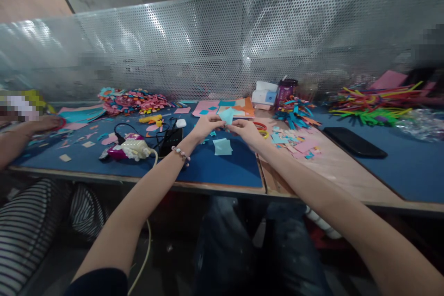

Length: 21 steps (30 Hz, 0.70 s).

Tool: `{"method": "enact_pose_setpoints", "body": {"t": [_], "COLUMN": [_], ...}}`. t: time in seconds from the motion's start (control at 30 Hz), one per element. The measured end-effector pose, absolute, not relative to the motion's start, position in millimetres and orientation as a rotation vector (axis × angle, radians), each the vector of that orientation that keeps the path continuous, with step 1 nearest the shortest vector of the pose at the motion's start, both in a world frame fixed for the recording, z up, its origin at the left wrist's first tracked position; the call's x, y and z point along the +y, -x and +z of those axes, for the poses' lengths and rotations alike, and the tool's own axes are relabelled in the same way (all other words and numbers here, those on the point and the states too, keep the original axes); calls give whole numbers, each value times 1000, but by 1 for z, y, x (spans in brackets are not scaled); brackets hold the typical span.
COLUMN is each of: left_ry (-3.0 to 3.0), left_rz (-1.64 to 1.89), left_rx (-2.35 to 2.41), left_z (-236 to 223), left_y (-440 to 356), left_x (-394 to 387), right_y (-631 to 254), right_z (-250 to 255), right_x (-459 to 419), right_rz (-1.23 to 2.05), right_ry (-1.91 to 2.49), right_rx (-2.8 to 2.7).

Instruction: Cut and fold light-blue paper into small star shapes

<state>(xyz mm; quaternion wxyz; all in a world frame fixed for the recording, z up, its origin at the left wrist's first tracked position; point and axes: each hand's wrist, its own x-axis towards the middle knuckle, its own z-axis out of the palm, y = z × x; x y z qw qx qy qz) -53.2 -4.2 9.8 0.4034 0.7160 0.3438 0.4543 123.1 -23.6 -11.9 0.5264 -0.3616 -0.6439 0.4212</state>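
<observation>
Both my hands meet over the blue mat [239,171], holding up a small piece of light blue paper [226,114]. My left hand [207,126] pinches its lower left side, and my right hand [245,130] pinches the lower right side. The fingertips nearly touch each other, so the paper's bottom corner is partly hidden. Just below, a few light blue paper squares [222,147] lie stacked unevenly on the mat. Behind the hands are larger pink, blue and orange paper sheets [204,107].
Left of me are a glue gun [128,149], a power strip [172,142] with cables and a yellow tool [151,120]. Paper scraps [294,142] and a black phone [354,142] lie to the right. A perforated metal panel [208,46] closes the back. A co-worker's arm [21,138] reaches in at left.
</observation>
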Motion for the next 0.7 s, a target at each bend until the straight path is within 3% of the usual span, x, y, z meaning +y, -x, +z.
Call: {"method": "enact_pose_setpoints", "body": {"t": [0.7], "left_ry": [-1819], "left_rz": [1143], "left_rx": [815], "left_z": [11], "left_y": [51], "left_x": [-6], "right_y": [-124], "right_z": [-12], "right_x": [-25], "right_rz": [1084], "right_ry": [928], "right_rx": [-1513]}}
